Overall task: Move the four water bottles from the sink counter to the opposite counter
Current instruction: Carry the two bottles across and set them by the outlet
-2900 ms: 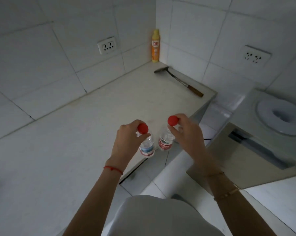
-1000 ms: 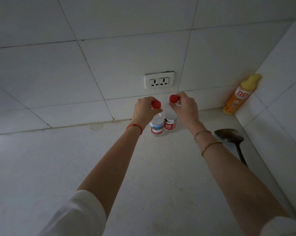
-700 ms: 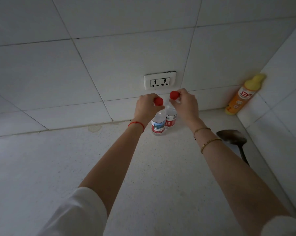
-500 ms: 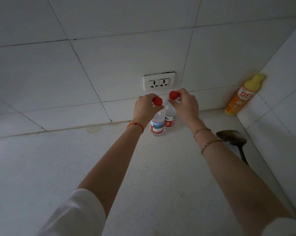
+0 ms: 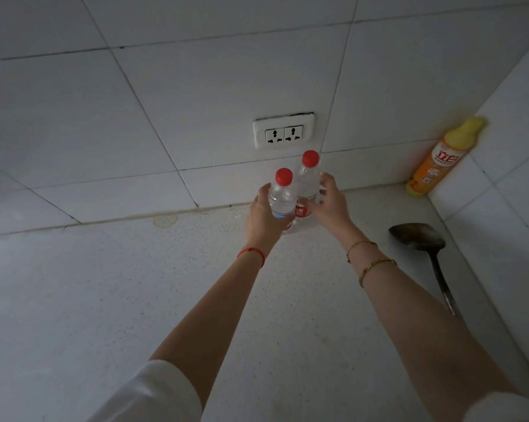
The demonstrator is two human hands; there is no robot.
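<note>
Two clear water bottles with red caps stand upright and side by side on the white counter (image 5: 135,300), close to the tiled wall under a double socket (image 5: 283,130). My left hand (image 5: 264,219) wraps around the lower body of the left bottle (image 5: 283,194). The right bottle (image 5: 308,178) stands slightly behind it. My right hand (image 5: 330,204) cups that bottle's side, thumb by the red label and fingers loosely curled. Both caps are uncovered. No other water bottles are in view.
An orange spray bottle with a yellow top (image 5: 446,156) leans in the right corner. A dark metal spatula (image 5: 421,245) lies on the counter along the right wall, its handle passing behind my right forearm.
Both hands have slid down from the red caps to the bottles' bodies. The bottles now stand on the counter under the socket, a little nearer the wall.
</note>
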